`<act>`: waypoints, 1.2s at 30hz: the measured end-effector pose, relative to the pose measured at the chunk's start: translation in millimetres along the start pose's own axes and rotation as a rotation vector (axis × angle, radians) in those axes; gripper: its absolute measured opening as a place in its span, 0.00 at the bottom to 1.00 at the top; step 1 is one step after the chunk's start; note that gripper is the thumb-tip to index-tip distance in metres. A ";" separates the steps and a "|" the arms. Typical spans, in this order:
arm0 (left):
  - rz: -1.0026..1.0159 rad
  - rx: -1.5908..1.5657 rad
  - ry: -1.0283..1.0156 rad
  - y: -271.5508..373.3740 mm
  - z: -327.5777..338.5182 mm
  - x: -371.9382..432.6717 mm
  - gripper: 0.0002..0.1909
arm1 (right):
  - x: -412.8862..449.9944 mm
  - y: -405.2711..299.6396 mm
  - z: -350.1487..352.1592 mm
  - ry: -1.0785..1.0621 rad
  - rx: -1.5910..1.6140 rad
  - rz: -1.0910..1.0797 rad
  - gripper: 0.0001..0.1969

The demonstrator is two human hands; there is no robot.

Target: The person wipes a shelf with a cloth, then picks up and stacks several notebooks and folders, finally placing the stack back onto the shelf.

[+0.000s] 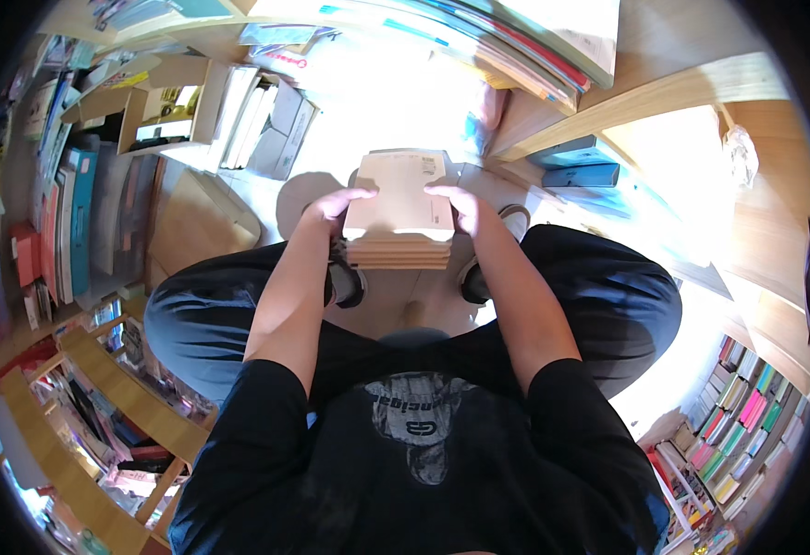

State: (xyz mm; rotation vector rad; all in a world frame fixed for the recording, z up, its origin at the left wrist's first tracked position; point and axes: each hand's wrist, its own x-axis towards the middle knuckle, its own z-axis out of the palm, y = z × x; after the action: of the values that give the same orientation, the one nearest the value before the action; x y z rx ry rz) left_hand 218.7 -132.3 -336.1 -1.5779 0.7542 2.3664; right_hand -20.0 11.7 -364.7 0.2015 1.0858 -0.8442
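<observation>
A stack of several tan paper-covered books or notebooks [399, 201] is held between my two hands, above the floor and between my feet. My left hand [336, 207] grips its left side, the thumb lying on the top cover. On the opposite side my right hand [462, 205] holds the stack, its thumb also on top. Small printed marks show on the top cover's right part. The fingers beneath and behind the stack are hidden.
An open cardboard box [212, 114] and upright folders [82, 222] are at the left. A flat brown carton [200, 222] leans near my left knee. Wooden shelving [627, 104] with books and blue binders [580, 175] stands at the right. A wooden rack [121, 388] is at lower left.
</observation>
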 end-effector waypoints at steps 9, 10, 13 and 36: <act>0.243 0.175 -0.133 -12.7 -64.1 -44.6 0.33 | -33.0 32.5 58.7 -0.277 -0.352 -0.363 0.32; 0.308 0.271 -0.181 -9.9 -66.3 -44.5 0.35 | -35.3 31.3 61.5 -0.331 -0.514 -0.542 0.36; 0.624 0.423 0.039 6.0 -21.2 -61.8 0.35 | -35.2 28.7 42.0 -0.066 -0.754 -0.840 0.43; 0.928 1.031 0.253 -23.0 9.5 40.3 0.33 | -38.0 25.1 -28.7 0.357 -1.240 -1.128 0.41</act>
State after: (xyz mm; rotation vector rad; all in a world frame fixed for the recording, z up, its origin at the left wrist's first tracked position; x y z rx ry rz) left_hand 204.4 -112.4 -376.6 -1.1089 2.6238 1.5143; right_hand -30.2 63.3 -352.7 -1.4653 1.8949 -0.9341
